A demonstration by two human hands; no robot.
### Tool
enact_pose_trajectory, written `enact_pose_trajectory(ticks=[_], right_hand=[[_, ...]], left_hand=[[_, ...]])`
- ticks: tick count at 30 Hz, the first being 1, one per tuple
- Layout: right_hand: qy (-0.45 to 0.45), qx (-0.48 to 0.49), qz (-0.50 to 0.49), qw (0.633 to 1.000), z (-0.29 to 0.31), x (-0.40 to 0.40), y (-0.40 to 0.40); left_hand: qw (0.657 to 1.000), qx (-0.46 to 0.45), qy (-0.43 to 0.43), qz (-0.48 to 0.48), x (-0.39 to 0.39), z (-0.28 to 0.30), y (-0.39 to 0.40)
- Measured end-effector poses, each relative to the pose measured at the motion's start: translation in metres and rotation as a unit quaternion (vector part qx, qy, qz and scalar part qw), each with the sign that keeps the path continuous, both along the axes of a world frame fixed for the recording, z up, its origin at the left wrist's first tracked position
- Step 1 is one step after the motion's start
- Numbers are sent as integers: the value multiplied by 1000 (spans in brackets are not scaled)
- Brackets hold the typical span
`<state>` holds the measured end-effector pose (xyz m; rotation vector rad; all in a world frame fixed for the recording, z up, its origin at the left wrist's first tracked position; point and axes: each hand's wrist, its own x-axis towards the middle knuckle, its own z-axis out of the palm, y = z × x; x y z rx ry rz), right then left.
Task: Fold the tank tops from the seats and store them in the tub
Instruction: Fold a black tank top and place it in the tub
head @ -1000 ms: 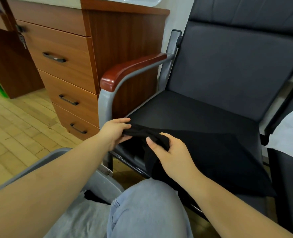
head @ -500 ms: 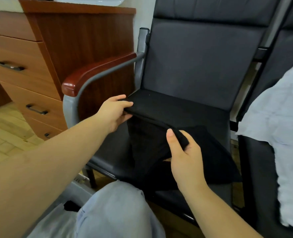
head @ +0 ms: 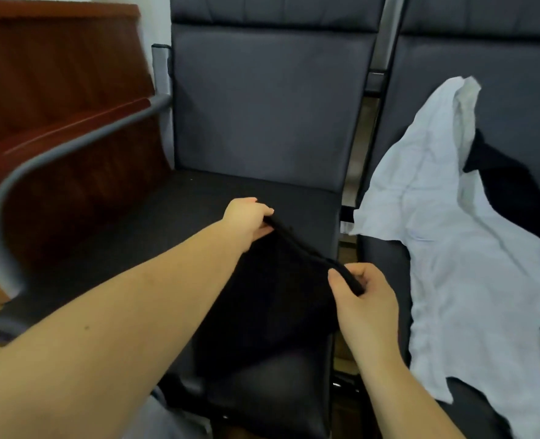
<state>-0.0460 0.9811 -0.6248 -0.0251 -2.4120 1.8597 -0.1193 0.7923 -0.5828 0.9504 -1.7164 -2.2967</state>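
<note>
A black tank top (head: 272,299) hangs over the front of the dark grey seat (head: 154,236). My left hand (head: 248,218) pinches one end of its top edge above the seat. The other end of that edge is gripped by my right hand (head: 362,299), lower and nearer to me. The edge runs taut between both hands and the cloth drapes down below it. A white tank top (head: 459,248) lies spread over the neighbouring seat on the right. The tub is out of view.
A second black garment (head: 512,191) lies behind the white top on the right seat. A wood-topped armrest (head: 56,137) on a grey metal frame borders the left seat. A brown wooden cabinet (head: 56,58) stands behind it. My knee in light jeans shows at the bottom edge.
The view swung right, so the tub and drawers left the frame. Both hands carried the black top's edge to the right across the seat and spread apart, stretching it.
</note>
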Motion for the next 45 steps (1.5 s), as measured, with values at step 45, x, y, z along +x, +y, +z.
enact_pose_trajectory(ticks=[45], right_hand=[[-143,145,137,969,0,-31,22]], left_hand=[[920,-257,-85,-283,149,-38,-42]])
